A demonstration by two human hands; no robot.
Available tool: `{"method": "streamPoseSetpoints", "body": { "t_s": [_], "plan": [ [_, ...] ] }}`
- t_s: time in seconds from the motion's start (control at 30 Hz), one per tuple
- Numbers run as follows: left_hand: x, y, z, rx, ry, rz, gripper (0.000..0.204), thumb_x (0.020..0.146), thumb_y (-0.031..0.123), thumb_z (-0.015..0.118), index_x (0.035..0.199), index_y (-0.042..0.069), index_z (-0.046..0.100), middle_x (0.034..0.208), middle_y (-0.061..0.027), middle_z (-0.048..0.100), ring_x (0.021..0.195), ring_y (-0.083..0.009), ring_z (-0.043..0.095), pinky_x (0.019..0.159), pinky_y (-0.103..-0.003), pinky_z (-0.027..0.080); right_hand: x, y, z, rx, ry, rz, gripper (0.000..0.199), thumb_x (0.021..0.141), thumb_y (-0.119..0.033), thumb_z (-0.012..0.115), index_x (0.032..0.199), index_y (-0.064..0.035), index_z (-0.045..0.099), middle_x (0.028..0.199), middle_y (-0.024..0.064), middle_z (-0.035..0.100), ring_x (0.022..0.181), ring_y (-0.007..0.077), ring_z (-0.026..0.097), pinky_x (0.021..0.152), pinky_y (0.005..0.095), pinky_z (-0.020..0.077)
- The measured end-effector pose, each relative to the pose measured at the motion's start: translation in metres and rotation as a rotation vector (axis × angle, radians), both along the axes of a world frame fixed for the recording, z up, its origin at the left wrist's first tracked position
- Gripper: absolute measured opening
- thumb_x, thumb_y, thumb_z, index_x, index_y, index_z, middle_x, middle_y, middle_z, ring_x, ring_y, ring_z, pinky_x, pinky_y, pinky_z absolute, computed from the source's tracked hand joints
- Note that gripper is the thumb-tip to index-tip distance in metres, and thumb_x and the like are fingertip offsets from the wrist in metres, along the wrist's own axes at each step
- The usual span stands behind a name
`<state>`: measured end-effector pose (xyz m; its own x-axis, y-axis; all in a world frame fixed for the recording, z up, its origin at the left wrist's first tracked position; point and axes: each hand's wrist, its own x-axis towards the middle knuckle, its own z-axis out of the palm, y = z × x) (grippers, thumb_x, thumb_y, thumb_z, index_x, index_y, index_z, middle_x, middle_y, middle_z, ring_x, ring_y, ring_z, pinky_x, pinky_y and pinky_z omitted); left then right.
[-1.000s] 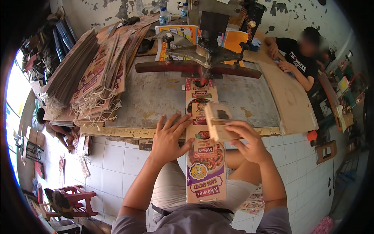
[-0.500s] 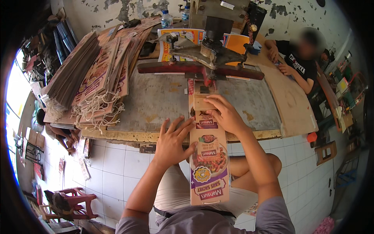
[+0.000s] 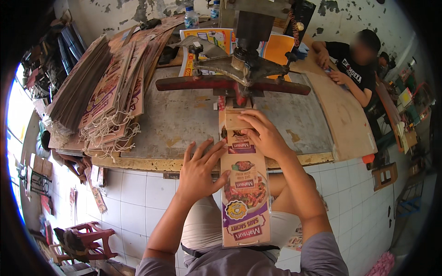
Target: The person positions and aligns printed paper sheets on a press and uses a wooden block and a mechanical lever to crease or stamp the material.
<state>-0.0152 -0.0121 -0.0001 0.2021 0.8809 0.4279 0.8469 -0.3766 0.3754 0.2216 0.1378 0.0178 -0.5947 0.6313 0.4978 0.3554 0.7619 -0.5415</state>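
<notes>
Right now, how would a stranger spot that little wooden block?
Find the big gray-topped table, then the long printed strip crossing its front edge. Follow that toward the red bar; just before it, the right hand touches the block. Its plain pale wood sets it apart from the colourful strip.

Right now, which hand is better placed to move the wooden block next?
Probably the right hand: it touches the wooden block, while the left hand sits apart, at the left edge of the printed strip.
</notes>
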Motion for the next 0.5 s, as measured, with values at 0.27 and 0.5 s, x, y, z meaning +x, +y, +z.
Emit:
{"method": "streamPoseSetpoints", "body": {
  "t_s": [0.27, 0.5],
  "plan": [
    [0.0008, 0.0006, 0.0006, -0.006, 0.012, 0.004, 0.06, 0.091, 0.041, 0.076, 0.144, 0.014, 0.068, 0.162, -0.0005, 0.062, 0.151, -0.0338, 0.053, 0.129, -0.064, 0.03, 0.0009, -0.0024, -0.0017, 0.11, -0.011, -0.063, 0.04, 0.098, -0.009, 0.079, 0.137, -0.0051, 0.07, 0.144, 0.0126, 0.064, 0.129, 0.0375, 0.066, 0.108, 0.0467, 0.0563],
    [0.001, 0.0014, 0.0004, -0.005, 0.012, -0.003, 0.061, 0.092, 0.042, 0.076, 0.144, 0.014, 0.068, 0.162, -0.001, 0.062, 0.151, -0.0334, 0.053, 0.129, -0.063, 0.03, 0.0003, 0.0001, -0.0025, 0.106, -0.002, -0.077, 0.038, 0.097, -0.008, 0.079, 0.134, -0.0049, 0.07, 0.142, 0.0126, 0.065, 0.13, 0.0373, 0.065, 0.107, 0.0481, 0.056]
  ]
}}
